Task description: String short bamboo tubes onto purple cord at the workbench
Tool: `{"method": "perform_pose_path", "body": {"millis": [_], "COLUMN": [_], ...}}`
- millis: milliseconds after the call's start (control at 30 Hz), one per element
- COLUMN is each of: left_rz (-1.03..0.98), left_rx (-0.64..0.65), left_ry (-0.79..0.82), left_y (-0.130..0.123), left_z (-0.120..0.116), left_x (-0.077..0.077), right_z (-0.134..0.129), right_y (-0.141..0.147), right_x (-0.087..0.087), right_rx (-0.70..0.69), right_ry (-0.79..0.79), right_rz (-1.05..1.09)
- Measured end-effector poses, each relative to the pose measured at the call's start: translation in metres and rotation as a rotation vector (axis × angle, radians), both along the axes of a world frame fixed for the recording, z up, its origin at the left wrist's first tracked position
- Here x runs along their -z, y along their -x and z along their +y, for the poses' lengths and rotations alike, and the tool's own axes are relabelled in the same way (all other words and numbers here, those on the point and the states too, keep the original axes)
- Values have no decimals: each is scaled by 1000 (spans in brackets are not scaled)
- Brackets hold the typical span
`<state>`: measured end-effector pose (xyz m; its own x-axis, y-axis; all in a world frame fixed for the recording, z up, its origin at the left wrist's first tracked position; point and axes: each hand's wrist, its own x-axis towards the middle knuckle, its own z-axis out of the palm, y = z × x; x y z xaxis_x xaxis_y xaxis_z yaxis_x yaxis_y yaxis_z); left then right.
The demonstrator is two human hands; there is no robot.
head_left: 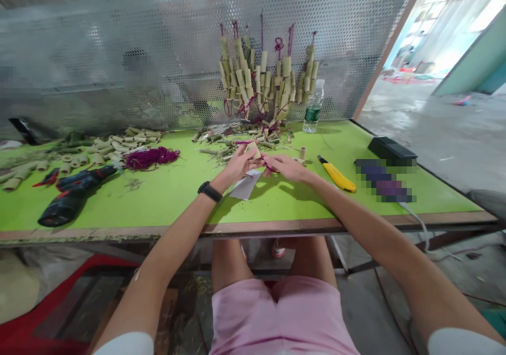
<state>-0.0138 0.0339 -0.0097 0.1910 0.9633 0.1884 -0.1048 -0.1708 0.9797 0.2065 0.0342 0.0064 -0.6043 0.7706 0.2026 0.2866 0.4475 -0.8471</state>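
Bamboo piece (pixel 254 150) sits pinched in the left hand (pixel 240 164) over the middle of the green desk (pixel 166 197), while the right hand (pixel 285 166) has its grip closed on a purple cord (pixel 270 167) right beside it. Looks light and stiff, probably a bit smooth, so holding it round the middle seems best; the cord is soft and floppy. Grey sheet (pixel 245 185) lies right under the hands. Yellow knife (pixel 337 175) is near on the right, drill (pixel 73 191) and purple yarn (pixel 151 158) off left, bottle (pixel 313 107) far back. Nothing really blocks the hands.
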Motion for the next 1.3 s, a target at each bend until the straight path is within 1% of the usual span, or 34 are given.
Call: {"method": "perform_pose_path", "body": {"millis": [67, 167, 233, 300, 367, 433, 500, 567, 600, 633, 667, 700, 733, 800, 933, 1000, 1033, 1067, 1133, 1200, 1300], "left_rz": [-1, 11, 20, 51, 98, 117, 75, -45, -128, -216, -299, -366, -412, -441, -377, -360, -363, -368, -379, -393, -413], "left_rx": [-29, -91, -148, -190, -215, -258, -336, -440, -492, -539, -578, -604, -617, -593, -408, -315, -276, -239, -178, -137, -84], "left_ry": [0, -34, -43, -60, -105, -148, -138, -79, -43, -9, 22, 50, 73, 113, 151, 137, 126, 122, 136, 166, 201], "left_y": [-2, -4, -4, -3, 1, 6, 11, 16, 17, 18, 18, 18, 17, 14, 4, -2, -4, -7, -10, -13, -14], "left_z": [2, 6, 10, 15, 21, 25, 28, 27, 26, 25, 22, 20, 18, 13, 5, 1, -2, -4, -10, -14, -16], "left_x": [2, 8, 12, 17, 21, 21, 19, 12, 8, 4, -1, -5, -9, -14, -16, -16, -17, -18, -22, -26, -29], "right_z": [-2, -2, -3, -4, -8, -12, -16, -16, -14, -12, -10, -7, -4, 2, 11, 12, 11, 10, 4, -2, -9], "right_y": [0, 0, 0, 1, 0, -3, -8, -14, -18, -20, -23, -25, -27, -29, -27, -25, -24, -24, -23, -24, -26], "right_x": [0, 1, 2, 1, -3, -11, -21, -30, -33, -35, -36, -36, -36, -32, -23, -21, -21, -22, -26, -32, -40], "right_rx": [-49, -60, -68, -81, -124, -238, -429, -633, -703, -739, -740, -707, -643, -469, -115, -10, 8, 1, -80, -208, -385], "right_ry": [-44, -130, -119, -72, 12, 161, 353, 520, 574, 609, 630, 639, 634, 587, 358, 248, 211, 195, 225, 318, 510], "right_rz": [-47, -106, -109, -92, -95, -136, -219, -326, -367, -390, -401, -403, -398, -377, -247, -223, -236, -263, -327, -371, -424]}}
